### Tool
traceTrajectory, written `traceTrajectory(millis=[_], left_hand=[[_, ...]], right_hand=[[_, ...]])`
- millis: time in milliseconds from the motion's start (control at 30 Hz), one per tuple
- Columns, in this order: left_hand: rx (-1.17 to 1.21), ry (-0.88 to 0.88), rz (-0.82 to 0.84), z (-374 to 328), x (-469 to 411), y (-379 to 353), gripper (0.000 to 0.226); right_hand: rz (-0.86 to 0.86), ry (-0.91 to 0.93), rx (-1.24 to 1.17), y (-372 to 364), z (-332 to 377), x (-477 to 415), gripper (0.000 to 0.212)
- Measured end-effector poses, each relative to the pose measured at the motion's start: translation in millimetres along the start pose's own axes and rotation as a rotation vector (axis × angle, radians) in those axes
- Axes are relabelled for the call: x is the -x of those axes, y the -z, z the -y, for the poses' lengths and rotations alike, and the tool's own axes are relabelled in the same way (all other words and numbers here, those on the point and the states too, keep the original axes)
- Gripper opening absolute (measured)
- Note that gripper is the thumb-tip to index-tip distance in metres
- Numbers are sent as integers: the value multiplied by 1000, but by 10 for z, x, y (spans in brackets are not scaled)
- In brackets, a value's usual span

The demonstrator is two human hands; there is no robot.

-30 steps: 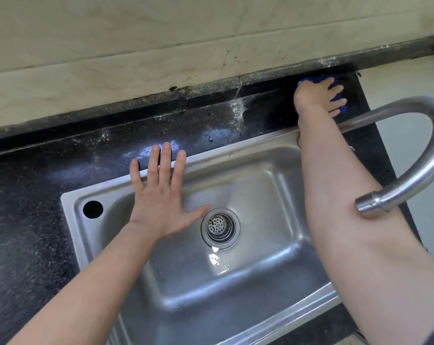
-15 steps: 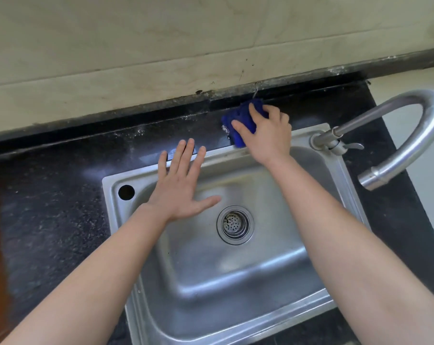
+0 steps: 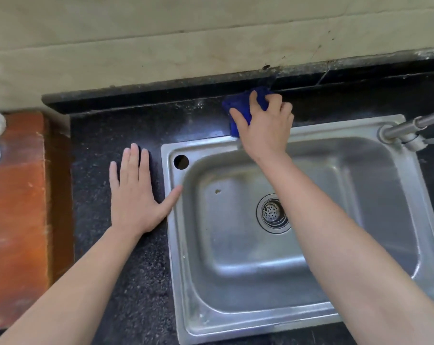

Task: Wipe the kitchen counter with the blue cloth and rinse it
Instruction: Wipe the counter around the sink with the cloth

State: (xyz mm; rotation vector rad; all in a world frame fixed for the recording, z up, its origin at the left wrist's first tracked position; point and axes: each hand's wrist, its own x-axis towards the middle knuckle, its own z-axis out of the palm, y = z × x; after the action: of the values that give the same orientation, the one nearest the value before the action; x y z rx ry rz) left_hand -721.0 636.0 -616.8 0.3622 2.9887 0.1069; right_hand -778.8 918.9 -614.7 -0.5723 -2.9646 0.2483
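While the right hand point(image 3: 263, 128) curls its fingers over the bunched blue cloth point(image 3: 238, 108), pressing it to the counter point(image 3: 136, 282) strip between fingertips and sink point(image 3: 236, 317) rim, wiping reads as mid-course. Pale specks left of those fingers may be residue; too blurred to say. Left hand point(image 3: 134, 195) lies flat, fingers straight, holding nothing; the rinse is not yet done.

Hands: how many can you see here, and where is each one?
2. The left hand is spread flat over the black counter beside the sink; the right hand grips the blue cloth behind the sink's back rim. None seems hidden.
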Motion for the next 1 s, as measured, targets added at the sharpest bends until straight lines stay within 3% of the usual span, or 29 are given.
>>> traceTrajectory(millis=[67, 233, 333, 400, 567, 700, 767, 900, 1000], left_hand=[[-2, 9, 5, 10, 10, -2, 104], [-14, 5, 9, 17, -11, 7, 105], [-13, 7, 8, 14, -17, 6, 106], [-24, 5, 11, 18, -19, 9, 107], [-25, 15, 19, 18, -22, 14, 108], [-28, 11, 28, 9, -27, 33, 107], [-24, 9, 28, 7, -28, 40, 107], [-29, 13, 36, 12, -29, 33, 107], [-28, 12, 30, 14, -35, 26, 108]], right_hand=[[14, 20, 3, 76, -249, -62, 66], [-100, -410, -20, 183, -860, -274, 68], [-144, -482, 41, 99, -651, -330, 67], [-165, -425, 62, 4, -220, -234, 66], [-156, -24, -35, -201, 967, 181, 59], [-136, 121, -69, -126, 645, 91, 61], [-159, 22, -76, -37, 177, -7, 62], [-169, -363, -89, 145, -690, -222, 71], [-200, -456, -8, 66, -456, -273, 65]])
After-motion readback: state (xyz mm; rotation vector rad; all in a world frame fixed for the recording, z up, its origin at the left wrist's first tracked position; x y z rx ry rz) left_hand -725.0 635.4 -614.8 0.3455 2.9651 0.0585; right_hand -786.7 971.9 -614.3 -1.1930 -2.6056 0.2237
